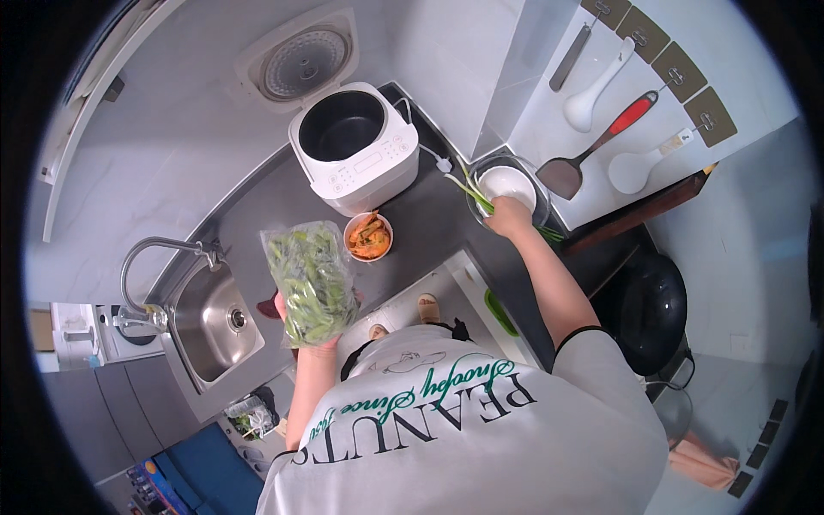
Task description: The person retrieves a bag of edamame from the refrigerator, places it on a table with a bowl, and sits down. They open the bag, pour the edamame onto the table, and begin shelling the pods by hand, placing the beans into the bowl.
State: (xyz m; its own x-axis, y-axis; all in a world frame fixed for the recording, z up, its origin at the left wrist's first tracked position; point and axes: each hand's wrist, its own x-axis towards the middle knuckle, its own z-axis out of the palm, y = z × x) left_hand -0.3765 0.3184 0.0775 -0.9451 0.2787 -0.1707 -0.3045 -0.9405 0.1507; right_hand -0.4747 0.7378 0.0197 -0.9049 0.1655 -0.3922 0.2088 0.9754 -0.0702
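A clear plastic bag of green vegetables (312, 283) rests in my left hand (329, 342), which supports it from below, mostly hidden behind it. My right hand (510, 217) reaches to the near rim of a small white bowl (508, 181). That bowl sits within a larger clear glass bowl (473, 209). Spring onions (473, 192) lie across the glass bowl and pass under my right hand. My right fingertips are hidden, so I cannot tell whether they grip the onions or the bowl. A white cup of cooked shrimp (369, 237) stands right of the bag.
A white rice cooker (367, 161) stands with its lid raised. Left is a steel sink (215, 322) with a curved faucet (145, 248). A black wok (650, 315) sits at the right. A spatula (589, 151) and several other utensils hang on the wall.
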